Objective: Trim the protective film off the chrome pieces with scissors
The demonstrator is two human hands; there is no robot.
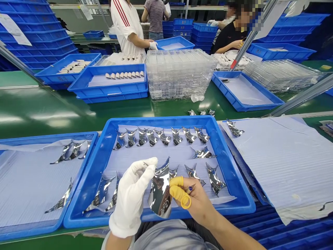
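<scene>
**Two-handed hold on a mirror-bright piece**

The shiny piece (160,191) is raised over the near side of the blue tray (161,120), one sharp tip upward. The left hand (131,194), in a white glove, is clamped on its left edge between thumb and fingers. The right hand (195,198), wearing yellow finger covers (179,196), is closed at the opposite edge (a small blue-ended item (191,188) shows among its fingers, too little of it to name). A sound hold would probably bear on the edges alone, since the glossy face looks prone to smudges and scratches. Only covered fingertips should meet that face, and the blue-ended item is best angled away from it. Slow, small turns would suit the pointed tips, which could snag the glove. Other pieces (177,136) lie on the tray's paper lining (153,154); ample clearance above them would guard against knocks.
</scene>
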